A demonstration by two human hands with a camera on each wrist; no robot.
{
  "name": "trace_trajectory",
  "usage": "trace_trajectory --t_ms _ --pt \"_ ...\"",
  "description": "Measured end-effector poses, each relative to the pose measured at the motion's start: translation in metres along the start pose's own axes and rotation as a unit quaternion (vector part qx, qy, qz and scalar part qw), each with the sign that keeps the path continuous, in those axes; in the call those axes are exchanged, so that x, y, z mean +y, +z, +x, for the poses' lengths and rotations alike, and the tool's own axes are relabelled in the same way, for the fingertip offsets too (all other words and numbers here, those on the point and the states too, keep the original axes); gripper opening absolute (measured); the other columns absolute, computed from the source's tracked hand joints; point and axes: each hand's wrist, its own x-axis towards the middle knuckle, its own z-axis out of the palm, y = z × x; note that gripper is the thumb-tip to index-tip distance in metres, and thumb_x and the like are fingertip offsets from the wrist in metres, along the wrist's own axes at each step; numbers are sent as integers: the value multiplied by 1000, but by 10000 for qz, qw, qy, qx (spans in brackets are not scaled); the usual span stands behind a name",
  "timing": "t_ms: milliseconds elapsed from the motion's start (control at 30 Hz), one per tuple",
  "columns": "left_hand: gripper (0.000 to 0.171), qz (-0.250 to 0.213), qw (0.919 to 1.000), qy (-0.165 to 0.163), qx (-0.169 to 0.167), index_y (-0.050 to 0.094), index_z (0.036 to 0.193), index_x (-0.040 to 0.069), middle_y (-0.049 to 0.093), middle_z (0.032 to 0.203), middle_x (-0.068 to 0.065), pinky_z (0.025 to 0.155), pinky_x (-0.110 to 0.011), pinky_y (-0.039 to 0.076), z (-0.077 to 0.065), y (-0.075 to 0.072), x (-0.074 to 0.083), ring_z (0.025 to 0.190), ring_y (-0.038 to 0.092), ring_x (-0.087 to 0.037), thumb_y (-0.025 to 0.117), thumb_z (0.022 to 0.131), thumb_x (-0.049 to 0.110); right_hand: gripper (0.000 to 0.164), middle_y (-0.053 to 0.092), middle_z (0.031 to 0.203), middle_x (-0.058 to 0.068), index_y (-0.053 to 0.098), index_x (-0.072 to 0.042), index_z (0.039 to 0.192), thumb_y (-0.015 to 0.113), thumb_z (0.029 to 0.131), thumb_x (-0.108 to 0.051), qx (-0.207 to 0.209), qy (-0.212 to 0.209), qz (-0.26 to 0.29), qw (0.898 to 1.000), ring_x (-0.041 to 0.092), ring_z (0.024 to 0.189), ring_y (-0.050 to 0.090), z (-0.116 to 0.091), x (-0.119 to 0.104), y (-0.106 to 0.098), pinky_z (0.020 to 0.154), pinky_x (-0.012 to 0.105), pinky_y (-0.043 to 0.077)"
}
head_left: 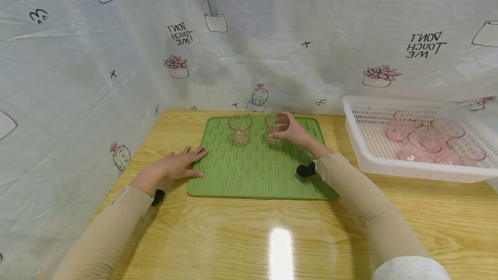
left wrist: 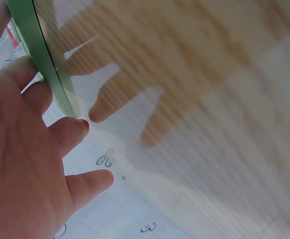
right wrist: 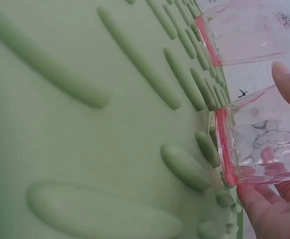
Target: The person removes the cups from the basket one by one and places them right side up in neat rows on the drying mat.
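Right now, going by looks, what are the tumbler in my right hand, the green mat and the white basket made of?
The tumbler is glossy and see-through with pink edging: glass or clear plastic, I can't tell. The green mat looks matte, flat and ridged, probably silicone or rubber. The white basket, smooth with slotted walls, is likely molded plastic.

Cactus-printed sheeting (head_left: 272, 55) behind glossy wooden table (head_left: 218, 237)

On the table (head_left: 218, 232) before me, a mat (head_left: 249, 172) bears two glasses (head_left: 240, 131) near its far edge, my right hand (head_left: 292, 133) around the right one, with a basket (head_left: 389, 165) of glasses (head_left: 420, 148) standing rightward.
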Motion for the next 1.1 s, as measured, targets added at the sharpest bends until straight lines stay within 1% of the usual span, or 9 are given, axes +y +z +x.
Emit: trace_trajectory --t_ms 133,500,733,867,1100 --pt "86 -6 10000 -4 -8 20 165 9 7 171 -17 110 -81 1 -1 -1 1 151 1 -52 61 101 50 88 37 155 28 19 0 160 77 93 -4 -42 2 -23 10000 43 137 45 -1 -1 0 110 54 43" --pt "87 -15 10000 -17 -32 20 165 9 7 171 -17 109 -81 1 0 0 1 151 1 -52 61 101 50 93 37 155 29 16 -6 163 77 93 -3 -111 51 0 9999 43 137 45 -3 -2 -1 110 55 42" --pt "87 -9 10000 -7 -32 20 165 9 7 171 -17 109 -81 2 0 -1 1 151 1 -52 61 101 50 91 35 155 30 13 -4 163 74 95 -1 -266 -81 14 9996 45 138 42 -3 0 -5 111 57 40" --pt "86 11 10000 -17 -31 20 165 9 7 171 -17 110 -81 2 -1 -1 1 151 1 -52 60 101 50 92 35 155 29 15 -7 163 75 94 -4 -261 -36 -39 9996 43 137 45 -4 0 -8 110 57 41" --pt "86 46 10000 -51 -40 19 166 10 7 171 -17 110 -80 2 0 -1 2 152 1 -51 59 101 51 93 38 154 25 16 -7 163 78 94 -9 -261 71 -137 9995 42 138 44 -11 -4 -16 111 57 41"
